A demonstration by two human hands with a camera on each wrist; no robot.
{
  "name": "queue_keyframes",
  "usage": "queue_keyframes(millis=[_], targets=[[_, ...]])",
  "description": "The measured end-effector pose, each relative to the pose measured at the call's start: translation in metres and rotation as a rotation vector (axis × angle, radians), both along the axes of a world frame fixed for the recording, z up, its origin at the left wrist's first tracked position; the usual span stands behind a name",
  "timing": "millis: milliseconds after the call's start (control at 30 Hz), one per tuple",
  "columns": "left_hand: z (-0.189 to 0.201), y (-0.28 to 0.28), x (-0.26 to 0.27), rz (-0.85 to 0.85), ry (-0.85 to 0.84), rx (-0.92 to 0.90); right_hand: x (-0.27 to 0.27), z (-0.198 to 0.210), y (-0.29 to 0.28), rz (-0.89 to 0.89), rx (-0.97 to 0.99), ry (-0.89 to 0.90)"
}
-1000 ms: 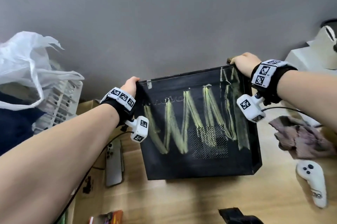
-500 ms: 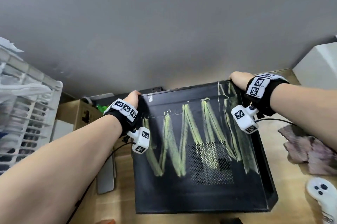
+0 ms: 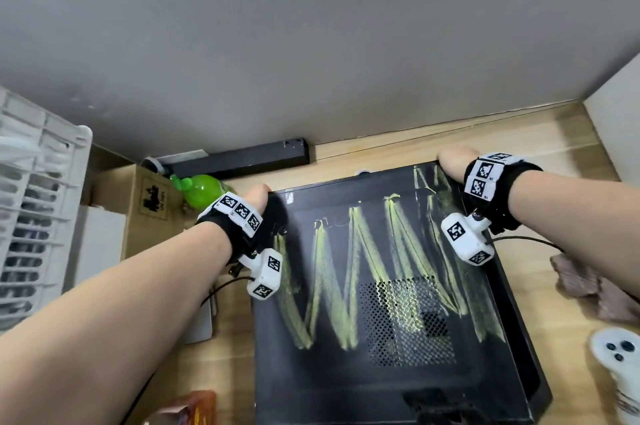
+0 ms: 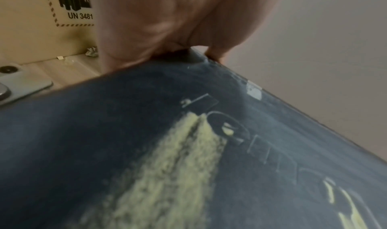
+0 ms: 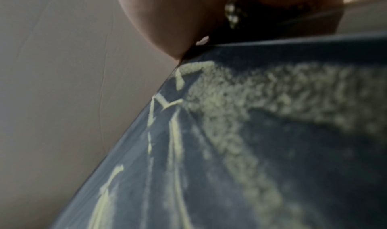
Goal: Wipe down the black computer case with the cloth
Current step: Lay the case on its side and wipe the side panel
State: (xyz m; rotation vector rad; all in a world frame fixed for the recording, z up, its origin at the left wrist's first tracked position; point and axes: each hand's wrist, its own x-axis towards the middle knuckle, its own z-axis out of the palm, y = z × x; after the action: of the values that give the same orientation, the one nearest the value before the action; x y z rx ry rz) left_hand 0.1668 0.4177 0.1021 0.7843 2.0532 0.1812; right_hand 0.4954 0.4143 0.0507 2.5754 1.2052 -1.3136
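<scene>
The black computer case [image 3: 388, 348] lies flat on the wooden desk, its upper panel streaked with yellow-green zigzag marks [image 3: 349, 272] over a mesh vent. My left hand [image 3: 256, 198] grips its far left corner [image 4: 188, 58]. At the far right corner [image 5: 188, 53] my right hand [image 3: 453, 163] grips the case too. In both wrist views the fingers curl over the far edge. The brownish cloth [image 3: 595, 289] lies crumpled on the desk to the right of the case, touched by neither hand.
A grey wall stands close behind the desk. A black bar [image 3: 242, 158], a green bottle [image 3: 201, 189] and a cardboard box [image 3: 152, 203] sit at the back left, beside a white crate [image 3: 34, 203]. A phone [image 4: 18, 87] lies left of the case, a white controller [image 3: 620, 362] at right.
The case has come down from tilted upright to lying flat on the desk, both hands still holding its far corners. The view has shifted, bringing the bottle and black bar into sight.
</scene>
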Motion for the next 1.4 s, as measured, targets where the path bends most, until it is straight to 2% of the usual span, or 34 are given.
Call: queue_keyframes(millis=[67, 133, 233, 300, 367, 467, 533, 700, 833, 933, 1100, 1233, 1300, 1400], targets=[[0.003, -0.003, -0.004, -0.039, 0.004, -0.007, 0.005, -0.003, 0.001, -0.133, 0.087, -0.005], [0.004, -0.007, -0.01, -0.106, 0.022, -0.004, 0.004, 0.011, -0.002, -0.22, 0.231, -0.049], [0.003, -0.015, -0.022, -0.128, 0.049, 0.03, 0.002, 0.035, -0.008, -0.137, 0.43, -0.171], [0.004, -0.02, -0.029, -0.098, 0.036, 0.061, 0.003, 0.046, -0.012, -0.07, 0.511, -0.184], [0.007, -0.027, -0.034, -0.066, -0.009, 0.065, 0.007, 0.05, -0.018, 0.042, 0.511, -0.233], [0.002, -0.039, -0.04, -0.107, -0.01, 0.048, 0.009, 0.047, -0.033, 0.227, 0.499, -0.306], [-0.001, -0.047, -0.042, -0.14, 0.011, 0.038, 0.003, 0.041, -0.043, 0.296, 0.47, -0.285], [0.001, -0.064, -0.048, -0.202, 0.015, 0.058, -0.012, 0.034, -0.057, 0.228, 0.494, -0.258], [-0.021, -0.074, -0.068, -0.103, -0.137, 0.05, -0.019, 0.041, -0.063, 0.19, 0.518, -0.269], [-0.007, -0.09, -0.066, -0.105, -0.211, 0.05, -0.039, 0.047, -0.069, 0.228, 0.542, -0.254], [-0.002, -0.1, -0.075, -0.155, -0.245, -0.004, -0.124, 0.057, -0.093, 0.429, 0.573, -0.073], [-0.003, -0.101, -0.079, -0.178, -0.261, -0.021, -0.184, 0.051, -0.12, 0.69, 0.52, 0.082], [-0.007, -0.099, -0.082, -0.179, -0.255, -0.033, -0.195, 0.049, -0.127, 0.783, 0.479, 0.126], [0.0, -0.099, -0.083, -0.225, -0.266, -0.066, -0.183, 0.053, -0.124, 0.89, 0.461, 0.115]])
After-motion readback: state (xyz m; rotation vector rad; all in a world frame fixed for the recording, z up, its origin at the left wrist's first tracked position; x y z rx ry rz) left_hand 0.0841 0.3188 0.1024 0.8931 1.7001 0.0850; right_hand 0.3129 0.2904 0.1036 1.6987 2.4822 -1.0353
